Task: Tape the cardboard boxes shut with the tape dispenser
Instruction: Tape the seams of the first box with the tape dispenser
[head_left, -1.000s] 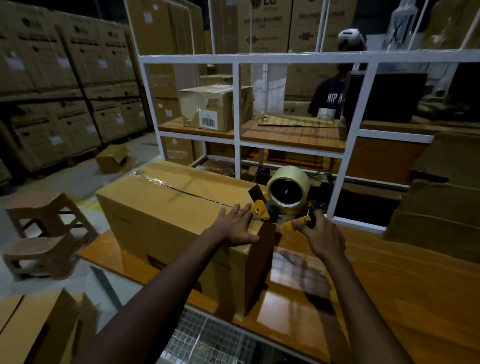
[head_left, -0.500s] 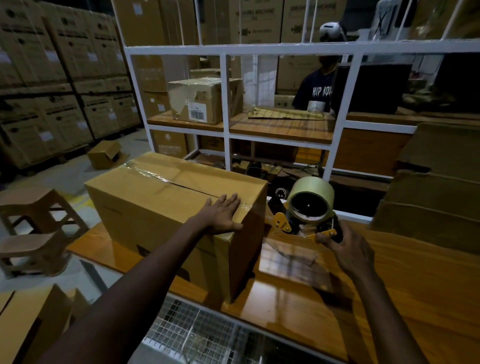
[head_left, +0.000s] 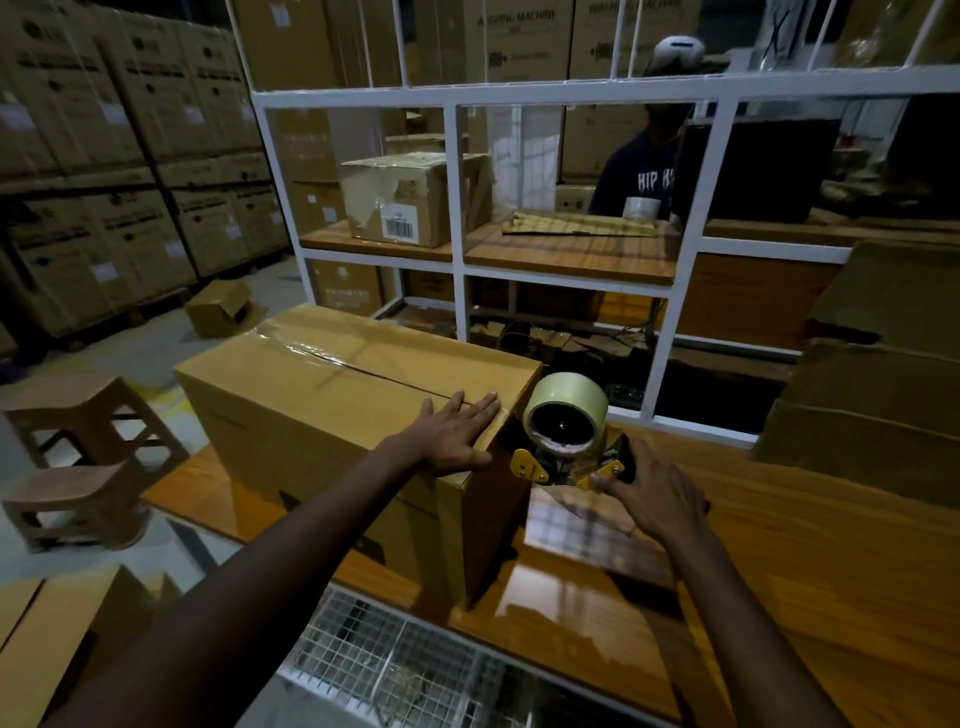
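A large cardboard box (head_left: 332, 415) lies on the wooden table (head_left: 810, 561), with clear tape along its top seam. My left hand (head_left: 457, 434) rests flat and open on the box's top, at the near right corner. The tape dispenser (head_left: 566, 421), with yellow side plates and a pale tape roll, is just off the box's right end, level with the top edge. My right hand (head_left: 654, 493) grips it from behind. A strip of clear tape (head_left: 576, 519) stretches out below the dispenser.
A white metal frame (head_left: 670, 332) with shelves stands behind the table; a person (head_left: 644, 171) works beyond it. Stacked cardboard (head_left: 883, 374) sits at the right. Two stools (head_left: 83, 457) stand on the floor at the left. A wire mesh basket (head_left: 415, 670) sits below the table's near edge.
The dispenser came off the box's top edge, swung out to the right, and is now back close to the box's right end. My left hand stayed flat on the top.
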